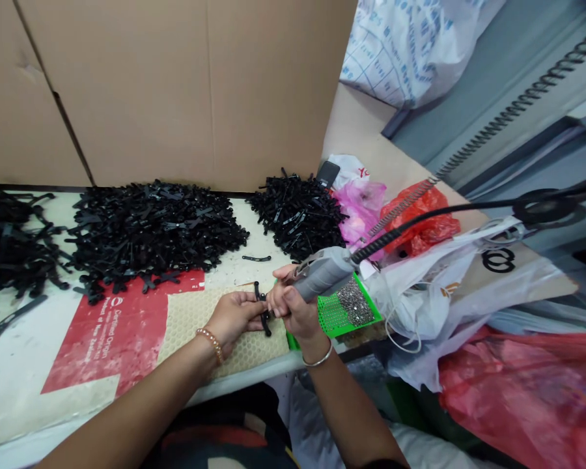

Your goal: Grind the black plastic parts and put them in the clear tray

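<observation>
My left hand (233,318) pinches a small black plastic arm piece (266,324) over a tan honeycomb-textured pad (188,316). A grey corded electric screwdriver (326,272) is gripped in my right hand (300,314), its front end pointing left at the black piece. My right fingers cover the tip, so I cannot tell whether the bit touches a screw. Just right of that hand sits a green perforated tray (329,316) with small metal screws (357,301) in it. A single black strip (256,258) lies behind the pad.
Black plastic parts form a large heap (156,228), a smaller heap (300,212) and another pile (12,241) at left. A cardboard box (176,85) stands behind. Plastic bags (420,215) crowd the right, under the tool's cable (434,212) and a coiled spring (498,124).
</observation>
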The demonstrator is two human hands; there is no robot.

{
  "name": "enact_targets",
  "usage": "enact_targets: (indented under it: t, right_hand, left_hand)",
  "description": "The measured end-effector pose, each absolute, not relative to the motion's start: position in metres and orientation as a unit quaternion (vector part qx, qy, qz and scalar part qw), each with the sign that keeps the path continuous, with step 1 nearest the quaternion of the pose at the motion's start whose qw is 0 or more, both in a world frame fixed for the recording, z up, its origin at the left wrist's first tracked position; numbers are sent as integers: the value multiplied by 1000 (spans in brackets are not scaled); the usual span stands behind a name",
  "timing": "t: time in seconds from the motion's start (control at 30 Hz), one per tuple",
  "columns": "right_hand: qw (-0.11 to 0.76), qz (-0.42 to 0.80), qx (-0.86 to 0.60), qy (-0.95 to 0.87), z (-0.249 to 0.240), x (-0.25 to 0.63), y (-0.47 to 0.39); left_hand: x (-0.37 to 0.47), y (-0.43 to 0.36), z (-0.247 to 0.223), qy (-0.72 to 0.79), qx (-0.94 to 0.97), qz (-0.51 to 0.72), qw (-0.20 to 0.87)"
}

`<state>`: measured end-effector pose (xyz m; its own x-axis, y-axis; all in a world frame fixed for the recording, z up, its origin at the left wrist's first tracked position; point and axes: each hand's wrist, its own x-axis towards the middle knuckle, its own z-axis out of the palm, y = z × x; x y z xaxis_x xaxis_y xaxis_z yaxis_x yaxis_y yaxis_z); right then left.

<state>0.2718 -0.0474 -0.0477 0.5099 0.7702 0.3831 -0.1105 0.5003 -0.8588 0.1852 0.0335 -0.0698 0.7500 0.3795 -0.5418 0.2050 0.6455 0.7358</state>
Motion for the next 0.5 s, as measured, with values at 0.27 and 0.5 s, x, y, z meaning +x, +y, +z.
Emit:
enact_targets:
  t: [0.27,0.5]
  right_hand:
    - [826,40,-495,-268,-32,319,-94]
    - [813,17,-540,-215,-59,341,-111]
  left_hand:
    - [185,35,-70,364,415,47,833]
    - [181,35,-68,351,415,53,838]
